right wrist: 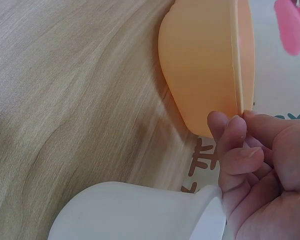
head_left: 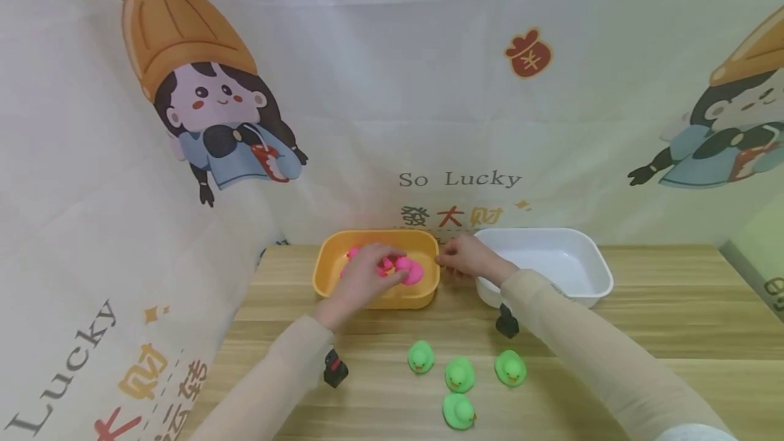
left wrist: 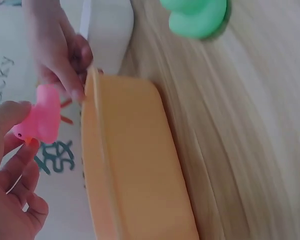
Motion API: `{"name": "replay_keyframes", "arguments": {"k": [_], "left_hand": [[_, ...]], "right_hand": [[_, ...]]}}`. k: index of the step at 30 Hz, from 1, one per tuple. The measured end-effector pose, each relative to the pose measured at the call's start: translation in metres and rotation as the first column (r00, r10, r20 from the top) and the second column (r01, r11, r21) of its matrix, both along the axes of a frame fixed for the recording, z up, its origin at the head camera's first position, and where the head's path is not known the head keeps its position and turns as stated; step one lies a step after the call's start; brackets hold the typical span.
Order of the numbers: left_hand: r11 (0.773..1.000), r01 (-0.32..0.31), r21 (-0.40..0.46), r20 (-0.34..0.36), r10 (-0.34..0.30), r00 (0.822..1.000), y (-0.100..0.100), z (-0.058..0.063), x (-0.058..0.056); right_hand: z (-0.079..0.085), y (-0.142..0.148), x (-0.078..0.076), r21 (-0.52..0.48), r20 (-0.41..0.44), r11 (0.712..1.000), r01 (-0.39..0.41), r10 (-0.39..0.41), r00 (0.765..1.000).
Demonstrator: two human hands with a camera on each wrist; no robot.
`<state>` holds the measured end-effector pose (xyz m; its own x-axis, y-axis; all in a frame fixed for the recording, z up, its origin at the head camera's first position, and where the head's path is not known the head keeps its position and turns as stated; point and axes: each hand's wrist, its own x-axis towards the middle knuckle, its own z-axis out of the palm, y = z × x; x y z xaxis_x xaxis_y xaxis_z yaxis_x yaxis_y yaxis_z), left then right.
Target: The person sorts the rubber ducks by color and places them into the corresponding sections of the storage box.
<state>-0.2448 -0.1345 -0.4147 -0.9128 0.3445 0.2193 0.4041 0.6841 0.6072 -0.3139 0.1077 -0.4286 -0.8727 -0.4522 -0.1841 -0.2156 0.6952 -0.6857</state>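
Observation:
My left hand [head_left: 363, 276] pinches a pink rubber duck [left wrist: 46, 116] between thumb and fingers, above the yellow bin [head_left: 376, 299]. Several more pink ducks [head_left: 353, 252] lie inside that bin, partly hidden behind the left hand. With thumb and fingertips my right hand [right wrist: 265, 170] pinches the rim at the bin's right end. The white bin [head_left: 545, 257] stands just right of the yellow one, its left end partly covered by the right hand and forearm.
Several green rubber ducks [head_left: 459, 374] sit on the wooden table [head_left: 380, 407] in front of the bins. Black wrist-camera mounts [head_left: 335, 368] show beside the sleeves. A printed cloth [head_left: 392, 87] hangs behind the table.

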Motion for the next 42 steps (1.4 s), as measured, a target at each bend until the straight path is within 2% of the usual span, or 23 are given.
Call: {"name": "replay_keyframes", "arguments": {"k": [3,8,16,22,31,42], "left_hand": [[0.999,-0.049,-0.018,-0.008,0.049,0.999,-0.002,-0.004,-0.013],[0.993,-0.115,-0.038,0.040,0.116,0.992,-0.002,-0.009,-0.028],[0.985,-0.143,-0.095,0.053,0.148,0.988,0.001,-0.022,-0.042],[0.975,-0.137,-0.175,0.063,0.150,0.987,0.007,-0.028,-0.046],[0.956,-0.137,-0.258,0.125,0.174,0.977,0.013,-0.036,-0.049],[0.932,-0.157,-0.327,0.062,0.187,0.980,0.011,-0.041,-0.050]], "right_hand": [[-0.001,0.000,-0.001,-0.001,-0.002,1.000,-0.004,0.004,1.000],[0.001,-0.001,-0.002,-0.003,-0.004,1.000,-0.007,0.007,1.000],[0.002,-0.002,-0.001,-0.003,-0.009,1.000,-0.013,0.013,1.000],[0.001,-0.001,-0.002,-0.012,-0.007,1.000,-0.005,0.005,1.000],[-0.002,-0.002,-0.004,0.008,0.006,1.000,0.016,-0.016,1.000],[-0.005,0.000,-0.003,-0.002,0.011,1.000,0.005,-0.005,1.000]]}}
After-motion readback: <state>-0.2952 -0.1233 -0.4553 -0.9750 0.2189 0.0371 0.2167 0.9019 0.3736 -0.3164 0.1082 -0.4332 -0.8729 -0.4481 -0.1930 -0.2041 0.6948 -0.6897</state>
